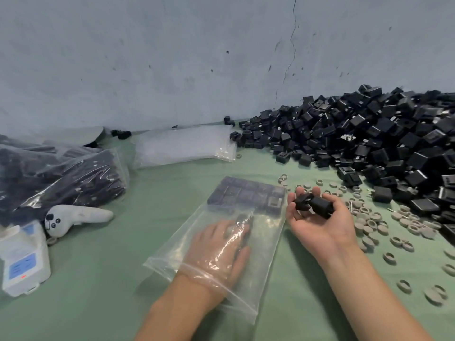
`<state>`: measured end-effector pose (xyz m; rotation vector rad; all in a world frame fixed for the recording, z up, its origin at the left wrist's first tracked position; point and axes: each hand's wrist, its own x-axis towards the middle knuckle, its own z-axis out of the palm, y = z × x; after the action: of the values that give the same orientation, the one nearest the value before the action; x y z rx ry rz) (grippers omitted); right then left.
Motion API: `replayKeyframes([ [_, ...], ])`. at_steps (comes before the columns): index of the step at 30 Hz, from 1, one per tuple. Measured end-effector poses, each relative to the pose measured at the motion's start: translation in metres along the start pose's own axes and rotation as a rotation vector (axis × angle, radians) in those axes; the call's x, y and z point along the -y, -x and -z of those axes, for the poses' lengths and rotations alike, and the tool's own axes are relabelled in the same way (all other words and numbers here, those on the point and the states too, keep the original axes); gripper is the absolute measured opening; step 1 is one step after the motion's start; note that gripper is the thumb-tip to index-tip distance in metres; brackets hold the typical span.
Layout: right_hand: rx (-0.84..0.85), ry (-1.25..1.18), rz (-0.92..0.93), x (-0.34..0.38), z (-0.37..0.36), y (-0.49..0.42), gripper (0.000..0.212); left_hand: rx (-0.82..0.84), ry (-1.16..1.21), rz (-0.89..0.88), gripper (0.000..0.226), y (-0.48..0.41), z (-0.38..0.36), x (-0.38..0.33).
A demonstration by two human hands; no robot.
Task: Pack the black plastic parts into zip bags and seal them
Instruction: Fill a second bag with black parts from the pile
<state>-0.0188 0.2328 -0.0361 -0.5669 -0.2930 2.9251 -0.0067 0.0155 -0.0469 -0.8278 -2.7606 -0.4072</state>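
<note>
Left hand (219, 249): inside the clear zip bag (221, 242), fingers on a black part; grip unclear through the plastic.
Right hand (317, 217): palm up, cupping black plastic parts (314, 204) beside the bag.
Bag: flat on green table (98, 279), packed rows (246, 195) at far end.
Loose pile (369, 134): right, against wall.

Bare green table (157, 193) opens left of the zip bag (248, 217), clear back to the empty bags (184, 146). Right side's crowded: grey rings (384, 225) scattered, the black pile (369, 134) walling it. Filled bags (64, 173) block far left.
</note>
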Motion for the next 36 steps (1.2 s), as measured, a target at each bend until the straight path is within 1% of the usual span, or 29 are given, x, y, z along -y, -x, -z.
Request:
replayKeyframes([
  [3, 0.024, 0.011, 0.0, -0.001, -0.002, 0.001, 0.017, 0.074, -0.003, 0.043, 0.051, -0.013, -0.009, 0.006],
  [5, 0.022, 0.03, 0.001, -0.001, -0.001, 0.003, 0.015, 0.087, -0.047, 0.017, 0.051, -0.017, -0.008, 0.005],
  [6, 0.016, 0.034, -0.002, -0.001, -0.001, 0.003, 0.012, 0.046, -0.034, 0.003, 0.048, -0.017, -0.005, 0.003],
  [8, 0.007, 0.025, -0.005, 0.001, 0.001, 0.002, 0.012, -0.067, 0.065, -0.02, 0.034, -0.013, -0.002, 0.0],
  [9, 0.004, 0.02, -0.002, 0.002, 0.001, 0.002, 0.013, -0.08, 0.084, -0.026, 0.031, -0.012, -0.003, -0.001],
  [11, -0.001, 0.018, 0.011, 0.003, 0.0, 0.002, 0.015, -0.081, 0.065, -0.072, 0.032, -0.01, -0.006, -0.002],
  [13, -0.003, 0.017, 0.02, 0.003, -0.001, 0.003, 0.016, -0.04, 0.076, -0.116, 0.037, -0.012, -0.008, -0.004],
  [15, 0.0, 0.013, 0.019, 0.003, -0.002, 0.004, 0.016, -0.012, 0.058, -0.139, 0.037, -0.016, -0.008, -0.003],
  [18, 0.009, 0.019, 0.016, 0.003, -0.002, 0.007, 0.016, 0.009, 0.039, -0.108, 0.039, -0.019, -0.012, 0.001],
  [25, 0.016, 0.015, 0.045, 0.006, -0.001, 0.015, 0.015, 0.059, 0.099, -0.096, 0.043, -0.021, -0.022, 0.005],
  [27, 0.036, 0.012, 0.043, 0.005, 0.0, 0.018, 0.014, 0.005, 0.137, -0.091, 0.038, -0.016, -0.021, 0.007],
  [29, 0.062, 0.019, 0.036, 0.003, 0.0, 0.021, 0.014, -0.055, 0.171, -0.104, 0.028, -0.008, -0.015, 0.006],
  [31, 0.108, 0.016, 0.01, -0.002, -0.002, 0.026, 0.013, -0.072, 0.238, -0.091, 0.022, 0.005, -0.009, 0.006],
  [34, 0.197, -0.016, -0.005, -0.012, -0.006, 0.034, 0.013, 0.009, 0.404, 0.052, 0.032, 0.029, 0.008, 0.008],
  [35, 0.221, -0.027, -0.005, -0.015, -0.007, 0.036, 0.014, 0.021, 0.408, 0.065, 0.034, 0.036, 0.014, 0.008],
  [36, 0.241, -0.038, -0.008, -0.02, -0.009, 0.039, 0.015, -0.002, 0.384, 0.061, 0.035, 0.041, 0.02, 0.007],
])
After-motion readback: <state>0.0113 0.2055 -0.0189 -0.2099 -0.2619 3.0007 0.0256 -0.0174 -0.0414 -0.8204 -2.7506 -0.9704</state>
